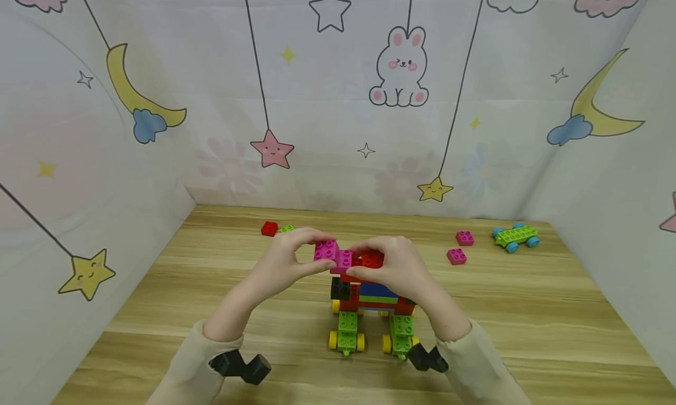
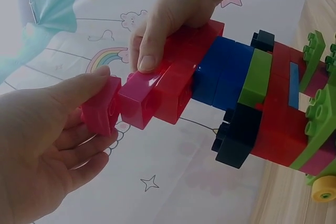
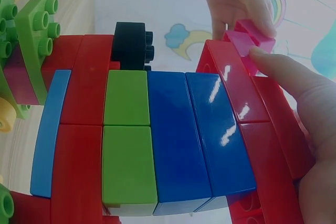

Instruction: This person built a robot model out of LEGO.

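My left hand pinches a pink toy brick between thumb and fingers, studs facing up in the head view. That brick stands right beside a second pink brick, which sits on the top end of a brick-built structure. My right hand grips the structure's top row of red bricks, its thumb reaching onto the second pink brick. Below come blue bricks, green bricks and black bricks. Green wheeled bases with yellow wheels carry the structure.
Two loose pink bricks lie at the right back of the wooden table. Farther right stands a green wheeled base with blue wheels. A red brick and a green brick lie at the back left. Printed cloth hangs behind.
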The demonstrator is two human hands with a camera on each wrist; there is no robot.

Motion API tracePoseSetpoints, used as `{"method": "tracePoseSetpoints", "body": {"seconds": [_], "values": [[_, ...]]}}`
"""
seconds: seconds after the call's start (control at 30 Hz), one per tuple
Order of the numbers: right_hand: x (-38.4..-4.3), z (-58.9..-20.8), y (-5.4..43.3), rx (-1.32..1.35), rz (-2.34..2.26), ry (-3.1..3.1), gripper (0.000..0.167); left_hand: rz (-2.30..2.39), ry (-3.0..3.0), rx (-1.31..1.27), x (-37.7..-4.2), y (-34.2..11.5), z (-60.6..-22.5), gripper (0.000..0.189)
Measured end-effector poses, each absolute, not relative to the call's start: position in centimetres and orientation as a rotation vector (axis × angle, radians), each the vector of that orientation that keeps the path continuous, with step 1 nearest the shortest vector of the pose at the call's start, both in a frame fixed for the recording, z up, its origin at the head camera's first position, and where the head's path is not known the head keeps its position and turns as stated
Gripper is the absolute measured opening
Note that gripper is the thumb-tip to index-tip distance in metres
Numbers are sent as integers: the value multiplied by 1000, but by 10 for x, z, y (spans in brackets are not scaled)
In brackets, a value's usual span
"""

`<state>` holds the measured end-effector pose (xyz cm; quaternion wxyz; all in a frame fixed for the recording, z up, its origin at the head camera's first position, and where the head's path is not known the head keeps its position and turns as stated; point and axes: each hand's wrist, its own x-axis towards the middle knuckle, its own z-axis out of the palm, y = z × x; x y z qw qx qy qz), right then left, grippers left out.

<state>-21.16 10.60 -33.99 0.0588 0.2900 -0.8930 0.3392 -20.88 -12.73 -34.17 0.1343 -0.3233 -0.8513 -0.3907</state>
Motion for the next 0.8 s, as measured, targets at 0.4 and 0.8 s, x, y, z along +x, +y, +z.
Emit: {"method": "tracePoseSetpoints", "body": {"seconds": [0.4,0.8], "values": [[-211,-339,106,877,1012,-2698,35,-1071,-2440,-1008,-212,-126,-341,35],[-211,-339,105,880,1004,-2691,35,-1018,-2509,-1022,-213,-125,-333,36]]}}
